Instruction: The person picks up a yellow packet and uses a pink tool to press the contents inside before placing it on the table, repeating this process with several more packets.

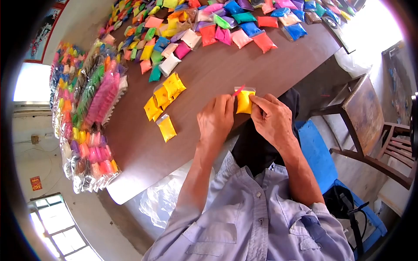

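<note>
In front of me, close to the table's near edge, is a small clear zip bag of yellow material [244,102], standing roughly upright. My right hand [275,118] pinches it at its upper right side between thumb and finger. My left hand [216,116] is closed at the bag's left side, fingertips pressed together. A thin pink strip [238,90] pokes out from those fingertips across the bag's top; what kind of thing it is I cannot make out. Left of my hands lie several more yellow bags [166,128], most of them in a small pile [163,96].
A large heap of small coloured bags [209,35] covers the far side of the brown table [130,143]. Bundles of coloured bags in clear plastic [102,95] line the left edge. A wooden stool [363,115] and a blue seat [318,152] stand at my right.
</note>
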`<action>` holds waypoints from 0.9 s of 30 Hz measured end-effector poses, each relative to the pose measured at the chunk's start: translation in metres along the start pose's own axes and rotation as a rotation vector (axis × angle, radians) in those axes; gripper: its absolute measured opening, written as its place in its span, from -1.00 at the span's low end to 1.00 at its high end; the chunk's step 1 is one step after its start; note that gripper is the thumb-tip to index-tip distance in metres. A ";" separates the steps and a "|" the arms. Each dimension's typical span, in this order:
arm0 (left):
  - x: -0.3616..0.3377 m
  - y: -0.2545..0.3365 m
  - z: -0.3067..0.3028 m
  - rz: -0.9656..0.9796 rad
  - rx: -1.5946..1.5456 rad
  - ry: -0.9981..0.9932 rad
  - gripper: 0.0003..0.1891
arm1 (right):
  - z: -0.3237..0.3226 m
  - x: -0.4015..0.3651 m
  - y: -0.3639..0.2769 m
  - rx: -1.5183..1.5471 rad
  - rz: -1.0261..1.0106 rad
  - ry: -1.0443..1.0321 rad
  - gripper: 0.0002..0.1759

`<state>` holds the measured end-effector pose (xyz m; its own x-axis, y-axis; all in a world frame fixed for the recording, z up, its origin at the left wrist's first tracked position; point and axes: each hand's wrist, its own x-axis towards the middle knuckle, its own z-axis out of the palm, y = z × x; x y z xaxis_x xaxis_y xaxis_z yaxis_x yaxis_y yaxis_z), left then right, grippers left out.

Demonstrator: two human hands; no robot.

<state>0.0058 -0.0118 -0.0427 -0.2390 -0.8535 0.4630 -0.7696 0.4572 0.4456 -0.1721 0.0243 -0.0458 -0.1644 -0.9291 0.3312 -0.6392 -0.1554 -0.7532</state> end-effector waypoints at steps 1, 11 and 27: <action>0.006 -0.004 0.004 -0.017 0.022 0.006 -0.92 | 0.000 0.000 0.000 -0.007 -0.013 0.011 -0.78; -0.021 0.002 -0.025 -0.186 -0.172 0.061 -0.91 | -0.008 0.010 -0.001 -0.120 -0.149 0.055 -0.74; -0.033 0.011 -0.018 -0.075 -0.129 -0.001 -0.92 | 0.000 -0.004 0.008 -0.117 -0.300 -0.038 -0.48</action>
<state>0.0165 0.0261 -0.0393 -0.1840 -0.8869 0.4238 -0.7032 0.4200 0.5737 -0.1762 0.0268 -0.0528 0.0711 -0.8597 0.5058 -0.7375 -0.3867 -0.5537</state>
